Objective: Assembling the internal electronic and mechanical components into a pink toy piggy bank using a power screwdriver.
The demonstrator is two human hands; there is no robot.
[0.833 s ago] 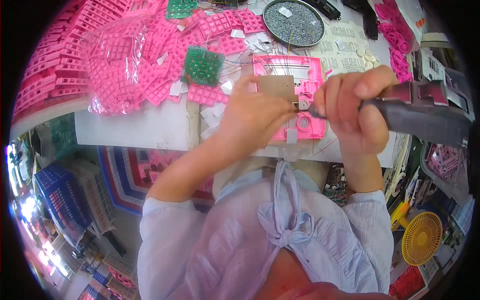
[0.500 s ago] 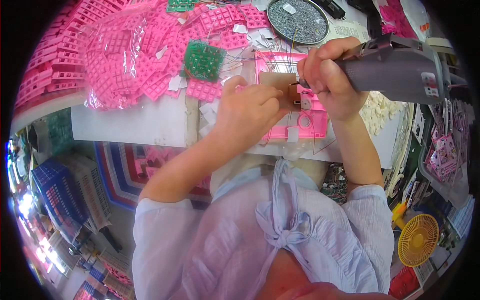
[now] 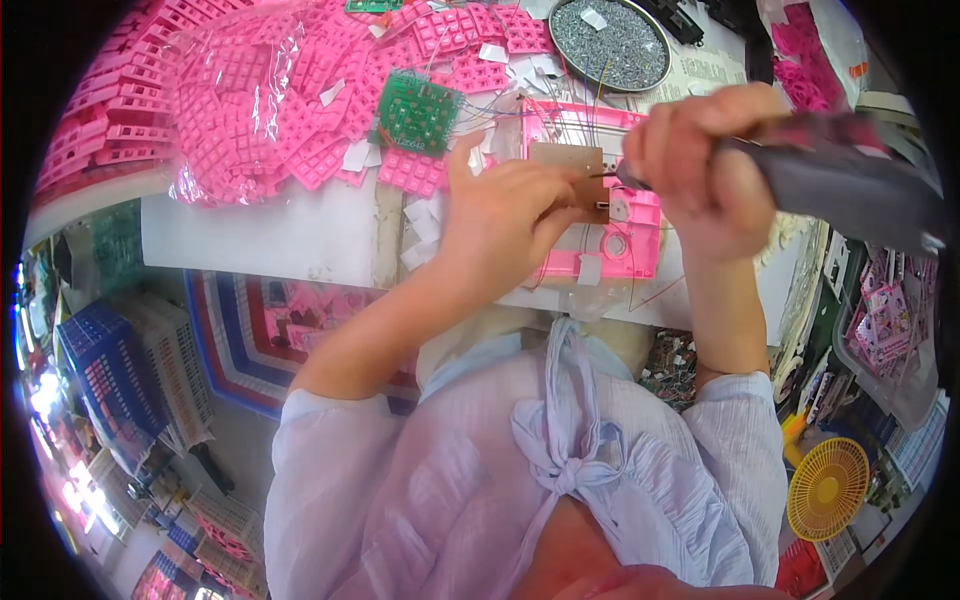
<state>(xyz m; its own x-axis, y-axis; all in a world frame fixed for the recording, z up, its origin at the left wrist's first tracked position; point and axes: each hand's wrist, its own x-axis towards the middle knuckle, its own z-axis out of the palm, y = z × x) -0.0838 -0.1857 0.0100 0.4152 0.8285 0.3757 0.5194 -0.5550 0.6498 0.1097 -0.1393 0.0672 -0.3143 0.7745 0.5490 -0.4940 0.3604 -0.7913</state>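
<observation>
My right hand (image 3: 710, 165) is wrapped round a dark grey electric screwdriver (image 3: 840, 185), blurred by motion. Its thin bit reaches left to the brown circuit board (image 3: 568, 156). The board lies on an open pink plastic casing (image 3: 640, 250) with thin wires around it. My left hand (image 3: 510, 215) rests at the board's left side, thumb and fingertips pinched together over it. Whatever sits in that pinch is hidden. Beyond the left hand lies a green circuit board (image 3: 415, 115), joined to thin wires that run toward the casing.
Pink button pads (image 3: 320, 130) are heaped at the back left, partly under a clear plastic bag (image 3: 235, 110). A round tray of small screws (image 3: 610, 45) stands behind the casing. White paper bits (image 3: 425, 220) lie by my left hand. A yellow fan (image 3: 828, 490) is at the lower right.
My right hand and the screwdriver have shifted right, and the tool's rear end has dropped lower in view. My left hand stays at the board, its fingertips still together.
</observation>
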